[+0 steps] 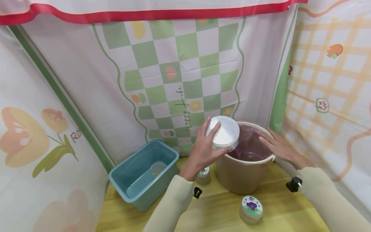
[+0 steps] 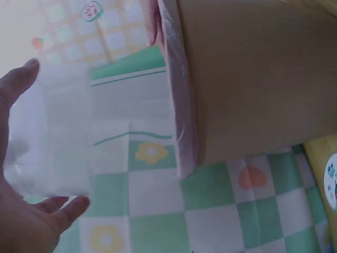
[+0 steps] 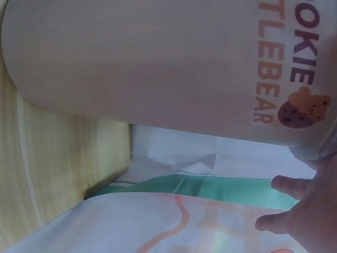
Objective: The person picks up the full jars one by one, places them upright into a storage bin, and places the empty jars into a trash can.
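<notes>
The left hand (image 1: 200,151) is gripping a clear tub (image 1: 225,133) near the left rim of the bin (image 1: 240,177); the right hand (image 1: 285,149) is extending straight fingers at the right rim; a slackening left-hand grip could be dropping it.

We list one brownish-beige bin (image 1: 240,177), upright, bear-and-cookie print on its side, fitted with a purplish translucent bag (image 1: 250,145); one round, whitish translucent plastic tub (image 1: 224,132), held raised above the bin's left rim.

L fingers (image 1: 214,130) curved, R fingers (image 1: 268,141) ext'd
</notes>
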Available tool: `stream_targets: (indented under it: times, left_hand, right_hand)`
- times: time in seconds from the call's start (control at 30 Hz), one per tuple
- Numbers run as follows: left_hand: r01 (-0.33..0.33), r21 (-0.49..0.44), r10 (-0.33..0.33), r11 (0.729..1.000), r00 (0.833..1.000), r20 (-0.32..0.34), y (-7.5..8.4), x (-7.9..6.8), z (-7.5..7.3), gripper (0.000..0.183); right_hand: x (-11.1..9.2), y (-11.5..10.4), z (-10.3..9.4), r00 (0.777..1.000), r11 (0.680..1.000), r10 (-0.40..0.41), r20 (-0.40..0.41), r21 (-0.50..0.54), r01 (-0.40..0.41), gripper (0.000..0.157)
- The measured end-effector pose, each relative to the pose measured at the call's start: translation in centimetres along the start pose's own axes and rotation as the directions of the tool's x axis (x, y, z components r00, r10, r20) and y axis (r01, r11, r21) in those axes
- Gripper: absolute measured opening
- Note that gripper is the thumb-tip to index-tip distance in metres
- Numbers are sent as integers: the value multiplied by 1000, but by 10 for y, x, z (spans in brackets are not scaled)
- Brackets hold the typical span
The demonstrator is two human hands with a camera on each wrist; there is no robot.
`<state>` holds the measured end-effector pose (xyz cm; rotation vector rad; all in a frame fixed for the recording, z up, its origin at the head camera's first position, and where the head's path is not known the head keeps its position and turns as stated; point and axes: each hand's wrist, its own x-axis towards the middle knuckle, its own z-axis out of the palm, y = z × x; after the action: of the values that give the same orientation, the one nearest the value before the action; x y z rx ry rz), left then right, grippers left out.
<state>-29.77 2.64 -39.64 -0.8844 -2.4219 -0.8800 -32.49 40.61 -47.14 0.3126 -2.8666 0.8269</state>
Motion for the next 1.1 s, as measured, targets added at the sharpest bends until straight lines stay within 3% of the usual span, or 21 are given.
stream_targets:
  times: [0.17,0.3,0.6,1.1]
  left_hand:
    - [-25,21,26,999,997,-66,5,16,19,100]
    - [-13,19,14,1000,997,-76,9,24,32,102]
    - [60,44,-60,997,998,-16,7,28,59,103]
    - [98,58,-100,994,994,42,5,22,96,100]
  right_hand:
    - [1,-2,0,1000,1000,2,-4,12,-2,65]
    - [2,0,0,1000,1000,1,-7,10,-1,65]
    - [1,2,2,1000,1000,13,1,15,-13,65]
    - [-1,-2,1,1000,999,15,-1,34,-14,64]
